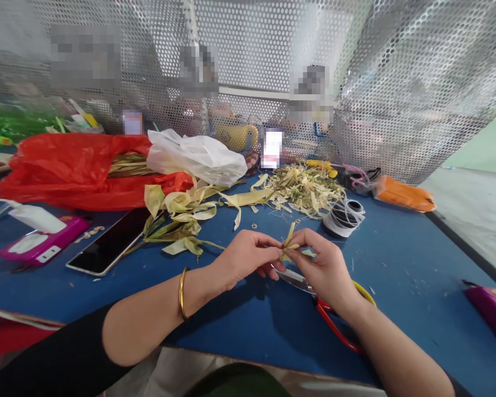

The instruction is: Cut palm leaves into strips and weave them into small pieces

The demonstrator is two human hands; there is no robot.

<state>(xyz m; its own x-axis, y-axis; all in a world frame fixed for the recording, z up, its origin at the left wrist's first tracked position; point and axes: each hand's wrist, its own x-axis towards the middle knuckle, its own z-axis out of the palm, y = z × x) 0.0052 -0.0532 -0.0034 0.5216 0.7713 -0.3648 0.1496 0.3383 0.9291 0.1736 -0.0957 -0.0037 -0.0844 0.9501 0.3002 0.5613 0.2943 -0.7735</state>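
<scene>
My left hand (248, 256) and my right hand (320, 264) meet over the blue table (397, 264), both pinching one small folded strip of pale green leaf (289, 240) between fingertips. A gold bangle circles my left wrist. Under my right hand lie scissors (334, 320) with red and yellow handles, blades pointing left. Loose leaf strips (186, 215) lie just behind my left hand.
A pile of leaf trimmings (306, 190) and a spool of black-and-white thread (345, 216) sit behind my hands. A phone (111, 242), pink case (45, 242), red bag (78, 171), white bag (198, 154), orange object (403, 193) and a perforated metal screen (397, 82) ring the table.
</scene>
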